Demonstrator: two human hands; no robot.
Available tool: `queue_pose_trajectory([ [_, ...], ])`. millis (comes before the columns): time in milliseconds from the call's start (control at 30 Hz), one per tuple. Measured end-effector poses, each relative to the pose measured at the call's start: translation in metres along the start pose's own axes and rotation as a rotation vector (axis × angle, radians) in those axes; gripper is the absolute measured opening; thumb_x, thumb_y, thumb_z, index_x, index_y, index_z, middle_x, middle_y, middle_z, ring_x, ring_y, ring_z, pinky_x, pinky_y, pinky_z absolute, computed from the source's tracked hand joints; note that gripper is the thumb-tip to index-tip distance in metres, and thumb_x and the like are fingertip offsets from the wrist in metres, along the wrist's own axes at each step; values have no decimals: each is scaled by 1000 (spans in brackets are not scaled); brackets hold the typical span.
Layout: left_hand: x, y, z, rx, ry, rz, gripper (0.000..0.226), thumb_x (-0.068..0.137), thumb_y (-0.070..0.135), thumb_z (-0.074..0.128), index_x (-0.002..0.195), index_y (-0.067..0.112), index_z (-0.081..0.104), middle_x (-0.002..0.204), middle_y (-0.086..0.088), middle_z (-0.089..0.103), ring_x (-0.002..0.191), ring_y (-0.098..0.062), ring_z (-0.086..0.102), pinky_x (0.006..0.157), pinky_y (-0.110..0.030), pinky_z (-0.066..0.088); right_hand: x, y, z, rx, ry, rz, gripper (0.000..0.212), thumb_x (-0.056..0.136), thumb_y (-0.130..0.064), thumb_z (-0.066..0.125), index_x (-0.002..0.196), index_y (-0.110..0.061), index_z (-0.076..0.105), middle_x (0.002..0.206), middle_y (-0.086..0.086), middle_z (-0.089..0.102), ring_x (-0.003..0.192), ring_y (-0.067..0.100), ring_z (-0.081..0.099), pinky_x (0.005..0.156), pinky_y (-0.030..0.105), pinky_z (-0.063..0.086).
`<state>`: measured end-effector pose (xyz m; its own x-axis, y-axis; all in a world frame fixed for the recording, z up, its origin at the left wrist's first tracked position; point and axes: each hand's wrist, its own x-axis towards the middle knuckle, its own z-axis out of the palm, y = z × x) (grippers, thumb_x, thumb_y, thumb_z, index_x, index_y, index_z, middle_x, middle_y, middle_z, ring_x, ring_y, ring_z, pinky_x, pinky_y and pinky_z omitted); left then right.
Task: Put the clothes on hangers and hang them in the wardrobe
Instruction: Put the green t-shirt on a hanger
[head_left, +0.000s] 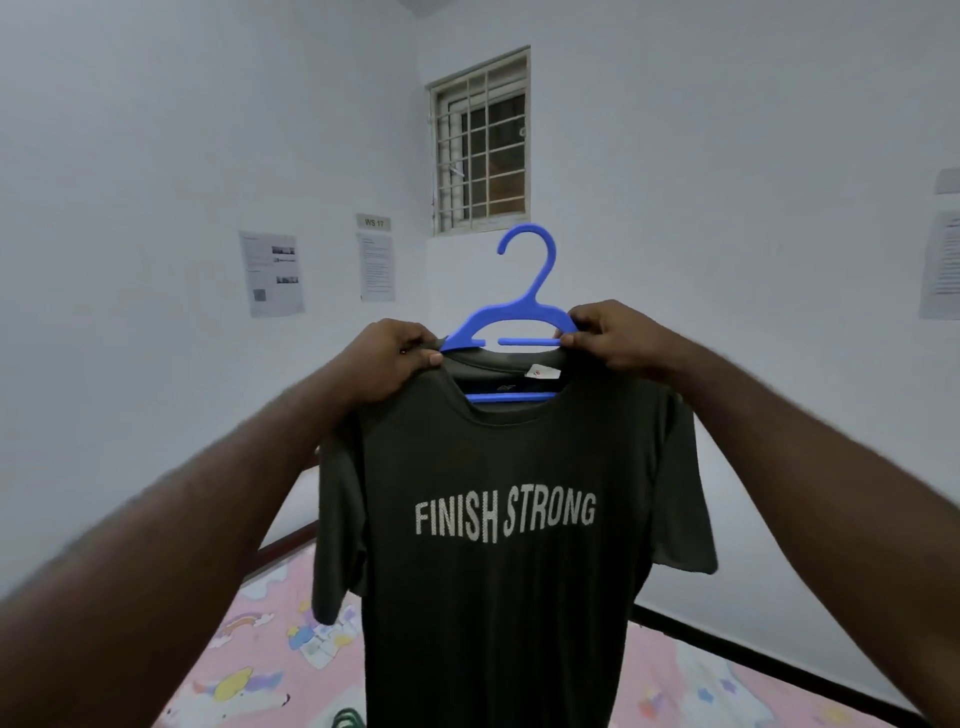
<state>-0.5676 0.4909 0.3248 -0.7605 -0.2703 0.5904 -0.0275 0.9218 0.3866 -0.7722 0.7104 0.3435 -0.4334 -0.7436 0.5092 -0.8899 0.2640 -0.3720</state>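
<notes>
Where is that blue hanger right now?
In the head view the blue hanger is held up at centre frame, inside the neck of the dark T-shirt, between the left hand and right hand, just below the barred window.

The dark olive cloth T-shirt looks matt and finely knit. The blue plastic hanger is smooth with a slight sheen. The pink patterned bedsheet is soft matt cloth.
</notes>
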Motion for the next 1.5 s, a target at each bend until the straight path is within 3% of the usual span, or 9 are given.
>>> queue_pose_trajectory([
  [200, -18, -4, -32, -230, -286, -205, 25, 97, 38, 55, 93, 23, 75, 93, 1, 74, 90, -17, 67, 83, -31, 53, -3, -18, 10, 189, 76, -62, 13, 92, -12, 66, 102, -6, 72, 96, 13, 73, 84, 20, 64, 82, 30, 49],
  [300, -14, -1, -35, -229, -68, -185, 16, 93, 25, 65, 98, 16, 77, 92, -1, 75, 94, -19, 69, 89, -33, 54, -1, -24, 9, 270, 131, -34, 14, 89, -10, 70, 102, -6, 74, 95, 11, 74, 89, 26, 69, 88, 35, 52],
  [433, -9, 12, -32, -75, 201, -92, 14, 89, 18, 69, 98, 12, 77, 92, 2, 74, 78, -2, 63, 75, -17, 48, 0, -34, 6, 250, 184, -9, 12, 89, -12, 70, 101, -11, 73, 91, 4, 73, 80, 15, 65, 78, 24, 49],
  [667, -19, 38, -34, 162, 518, 99, 13, 91, 17, 64, 95, 14, 76, 88, -2, 72, 84, -18, 64, 82, -31, 51, -3, -34, 3, 198, 267, -16, 9, 88, -14, 70, 95, -18, 73, 83, -5, 72, 71, 0, 63, 67, 13, 43],
  [833, -30, 40, -40, -97, 406, 57, 9, 93, 24, 62, 95, 16, 66, 72, 0, 70, 67, -13, 66, 68, -25, 52, -10, -37, 1, 250, 330, -41, 14, 91, -15, 68, 104, -16, 73, 90, -1, 72, 79, 6, 64, 72, 16, 47],
  [933, -31, 17, -61, 56, 424, 37, 22, 97, 33, 55, 100, 15, 67, 90, 4, 68, 84, -11, 62, 75, -23, 45, -14, -36, -4, 266, 346, -71, 15, 92, -15, 67, 106, -16, 72, 90, -4, 72, 76, 0, 64, 68, 6, 45],
  [1133, -42, -7, -73, 17, -116, -142, 59, 100, 52, 34, 88, 10, 73, 88, -4, 72, 85, -17, 68, 84, -33, 53, -17, -37, -9, 294, 352, -70, 17, 92, -14, 67, 108, -14, 72, 93, -1, 73, 81, 5, 65, 69, 9, 45],
  [1233, -42, 3, -72, 110, -143, -66, 45, 102, 42, 39, 76, 15, 64, 76, 0, 65, 73, -13, 60, 71, -29, 46, -19, -39, -8, 304, 331, -60, 17, 91, -15, 67, 108, -13, 73, 96, 3, 74, 86, 14, 68, 76, 20, 49],
  [1500, -23, 22, -66, 258, -6, 77, 18, 99, 21, 51, 92, 12, 66, 87, 0, 62, 86, -18, 57, 75, -26, 36, -23, -52, -16, 178, 295, -99, 15, 93, -22, 65, 103, -13, 73, 94, 1, 73, 86, 16, 67, 77, 24, 50],
])
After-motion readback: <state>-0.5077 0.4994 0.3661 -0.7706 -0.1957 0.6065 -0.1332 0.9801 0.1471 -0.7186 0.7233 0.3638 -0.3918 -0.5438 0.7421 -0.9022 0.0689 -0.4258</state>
